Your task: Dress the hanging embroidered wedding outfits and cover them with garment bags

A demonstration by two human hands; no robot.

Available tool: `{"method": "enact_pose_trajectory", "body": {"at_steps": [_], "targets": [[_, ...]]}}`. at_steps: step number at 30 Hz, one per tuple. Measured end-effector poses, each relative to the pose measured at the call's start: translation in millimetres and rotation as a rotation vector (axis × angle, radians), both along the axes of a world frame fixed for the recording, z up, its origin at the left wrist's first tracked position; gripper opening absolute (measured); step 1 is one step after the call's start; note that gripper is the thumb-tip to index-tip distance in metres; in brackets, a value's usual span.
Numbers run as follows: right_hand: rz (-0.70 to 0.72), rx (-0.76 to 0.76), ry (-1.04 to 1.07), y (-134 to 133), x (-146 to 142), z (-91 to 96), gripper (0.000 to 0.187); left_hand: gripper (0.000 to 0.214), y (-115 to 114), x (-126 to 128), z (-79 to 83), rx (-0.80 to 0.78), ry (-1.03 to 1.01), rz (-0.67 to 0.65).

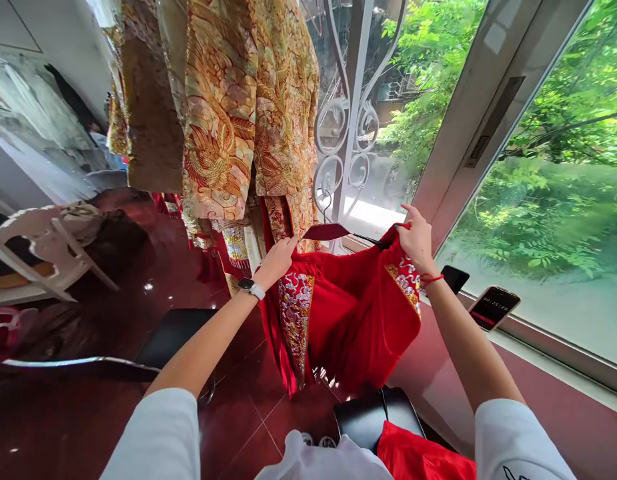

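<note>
A red skirt (353, 313) with embroidered panels hangs in front of me, its waistband pulled wide between my hands. My left hand (278, 263) is closed on the waistband's left end. At the waistband's right end, my right hand (413, 235) pinches the cloth, some fingers raised. A dark hanger (327, 231) shows above the waistband, its metal hook pointing up near the white scrollwork. Whether the hook rests on anything I cannot tell. The skirt's hem hangs above the tiled floor.
Gold embroidered jackets (221, 113) hang just behind the skirt. Two phones, one showing a timer (494, 307), lean by the window on the sill. Below are a black seat (378, 417) and red cloth (423, 457). A white chair (43, 247) stands left.
</note>
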State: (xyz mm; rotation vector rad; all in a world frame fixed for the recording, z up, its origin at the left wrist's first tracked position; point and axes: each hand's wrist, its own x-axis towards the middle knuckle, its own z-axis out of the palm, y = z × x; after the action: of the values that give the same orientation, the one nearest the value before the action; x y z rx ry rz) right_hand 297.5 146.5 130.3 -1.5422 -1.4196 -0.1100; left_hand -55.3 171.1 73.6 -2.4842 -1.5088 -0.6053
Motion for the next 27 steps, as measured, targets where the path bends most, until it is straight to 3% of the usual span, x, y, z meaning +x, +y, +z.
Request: {"method": "enact_pose_trajectory", "body": {"at_steps": [6, 10, 12, 15, 18, 20, 24, 27], "targets": [[-0.113, 0.080, 0.053, 33, -14, 27.2, 0.052, 0.061, -3, -6, 6.9, 0.007, 0.035, 0.022], [0.041, 0.083, 0.020, 29, -29, 34.6, 0.040, 0.060, -10, -6, 8.0, 0.023, 0.053, 0.078], [0.166, 0.061, -0.023, 11, -50, 21.8, 0.037, 0.060, -14, -2, 5.8, 0.018, 0.069, 0.111], [0.344, -0.080, -0.184, -23, -81, -19.9, 0.043, 0.062, -15, 2, 3.6, 0.004, 0.081, 0.135], [0.368, -0.277, -0.328, -44, -96, -68.6, 0.061, 0.064, -9, -1, 3.4, 0.017, 0.058, 0.152], [0.379, -0.357, -0.325, -48, -94, -91.5, 0.069, 0.062, -3, -3, 2.9, 0.021, 0.018, 0.152], [0.522, -0.346, -0.201, -47, -83, -106.6, 0.069, 0.060, 5, -5, -2.5, 0.070, -0.080, 0.075], [0.585, -0.365, -0.103, -52, -84, -112.5, 0.056, 0.059, 1, -2, -13.4, 0.225, -0.148, 0.053]]}}
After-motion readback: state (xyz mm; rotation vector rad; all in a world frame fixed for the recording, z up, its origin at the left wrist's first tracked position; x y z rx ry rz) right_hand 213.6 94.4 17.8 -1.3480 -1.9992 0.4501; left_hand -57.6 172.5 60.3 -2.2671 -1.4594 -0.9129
